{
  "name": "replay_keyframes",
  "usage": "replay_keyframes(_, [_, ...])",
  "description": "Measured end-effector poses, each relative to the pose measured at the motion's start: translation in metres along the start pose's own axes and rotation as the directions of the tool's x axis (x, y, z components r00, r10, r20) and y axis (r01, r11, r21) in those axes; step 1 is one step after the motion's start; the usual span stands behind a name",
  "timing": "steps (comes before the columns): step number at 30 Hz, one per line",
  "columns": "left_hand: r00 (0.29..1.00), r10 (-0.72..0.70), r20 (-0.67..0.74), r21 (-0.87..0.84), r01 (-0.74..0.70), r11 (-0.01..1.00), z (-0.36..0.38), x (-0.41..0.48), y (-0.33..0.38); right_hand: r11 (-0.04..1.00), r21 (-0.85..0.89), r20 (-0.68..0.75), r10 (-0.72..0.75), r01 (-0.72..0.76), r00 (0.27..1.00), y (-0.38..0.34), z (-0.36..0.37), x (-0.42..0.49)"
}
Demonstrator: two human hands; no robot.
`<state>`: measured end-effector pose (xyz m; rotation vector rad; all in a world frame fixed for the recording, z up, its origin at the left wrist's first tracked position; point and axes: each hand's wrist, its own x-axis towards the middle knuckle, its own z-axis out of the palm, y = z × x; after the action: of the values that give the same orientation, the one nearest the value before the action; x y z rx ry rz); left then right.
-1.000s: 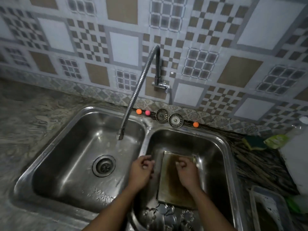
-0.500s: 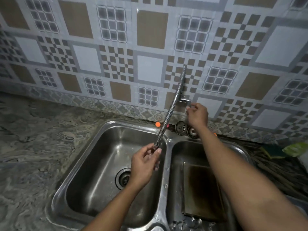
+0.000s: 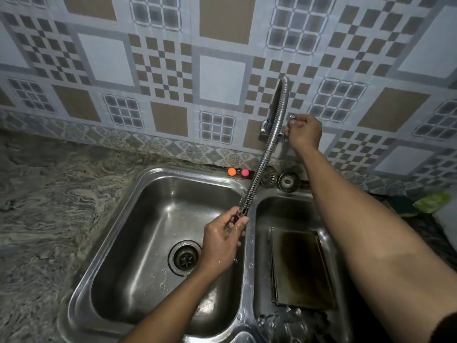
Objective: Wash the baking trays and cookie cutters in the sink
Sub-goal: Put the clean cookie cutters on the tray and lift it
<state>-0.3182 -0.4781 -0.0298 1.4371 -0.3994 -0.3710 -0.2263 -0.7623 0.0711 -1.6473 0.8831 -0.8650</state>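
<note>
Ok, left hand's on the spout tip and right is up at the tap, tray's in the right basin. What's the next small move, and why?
Probably swing the hose tip rightward over the baking tray before opening the tap handle. The left hand pinches the tip above the left basin, by the divider, while the tray lies in the right basin. The right hand grips the handle; no stream shows.

- Wall tiles [image 3: 222, 80]: white, tan and grey squares, checkerboards, grids.
- Counter [image 3: 49, 206]: grey swirled marble.
- Sink [image 3: 148, 243]: silver steel.
- Tray [image 3: 301, 268]: brown-stained.
- 2 balls: orange [image 3: 232, 171], pink [image 3: 244, 172].
</note>
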Motion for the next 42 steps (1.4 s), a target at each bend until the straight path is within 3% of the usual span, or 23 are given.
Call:
replay_keyframes(4, [1.0,0.021,-0.009,0.034,-0.021,0.999,0.006,-0.004,-0.013,0.996,-0.071,0.067,-0.049,0.054,0.997,0.021,-0.025,-0.012])
replay_keyframes(7, [0.997,-0.082,0.013,0.187,0.078,0.979,0.016,-0.011,-0.036,0.988,-0.15,0.102,-0.016,0.031,0.995,0.06,-0.06,-0.042])
replay_keyframes(11, [0.945,-0.244,0.218,0.474,0.116,0.873,0.043,-0.027,-0.07,0.943,-0.328,0.226,0.143,-0.063,0.964,0.146,-0.118,-0.105])
replay_keyframes(13, [0.88,-0.315,0.356,0.687,-0.017,0.727,0.061,-0.038,-0.084,0.887,-0.455,0.293,0.229,-0.076,0.928,0.184,-0.151,-0.142])
replay_keyframes(15, [0.809,-0.398,0.432,0.856,-0.23,0.462,0.079,-0.051,-0.095,0.802,-0.591,0.373,0.366,-0.086,0.853,0.217,-0.18,-0.179])
replay_keyframes(16, [0.779,-0.431,0.456,0.881,-0.328,0.341,0.089,-0.058,-0.099,0.748,-0.659,0.404,0.439,-0.078,0.803,0.231,-0.194,-0.195])
replay_keyframes(18, [0.714,-0.502,0.488,0.871,-0.433,0.231,0.109,-0.069,-0.111,0.625,-0.78,0.457,0.549,0.019,0.7,0.256,-0.217,-0.222])
replay_keyframes(21, [0.668,-0.614,0.421,0.895,-0.417,0.161,0.134,-0.085,-0.128,0.519,-0.852,0.457,0.67,0.071,0.585,0.28,-0.24,-0.244])
replay_keyframes(26, [0.62,-0.712,0.33,0.941,-0.279,0.193,0.147,-0.102,-0.144,0.551,-0.833,0.494,0.7,0.05,0.515,0.373,-0.247,-0.251])
replay_keyframes(28, [0.604,-0.73,0.319,0.945,-0.258,0.199,0.148,-0.106,-0.152,0.564,-0.818,0.538,0.684,0.111,0.492,0.362,-0.242,-0.255])
replay_keyframes(30, [0.601,-0.746,0.289,0.956,-0.227,0.187,0.151,-0.106,-0.156,0.554,-0.82,0.54,0.662,0.146,0.52,0.315,-0.236,-0.258])
replay_keyframes(34, [0.583,-0.791,0.186,0.979,-0.175,0.101,0.158,-0.106,-0.168,0.45,-0.865,0.492,0.67,0.223,0.555,0.304,-0.229,-0.259])
replay_keyframes(37, [0.592,-0.802,0.078,0.996,-0.073,0.044,0.163,-0.107,-0.176,0.411,-0.891,0.449,0.724,0.195,0.524,0.305,-0.225,-0.259])
replay_keyframes(42, [0.612,-0.791,0.009,0.999,-0.036,-0.016,0.178,-0.109,-0.188,0.37,-0.913,0.403,0.759,0.17,0.511,0.313,-0.222,-0.255])
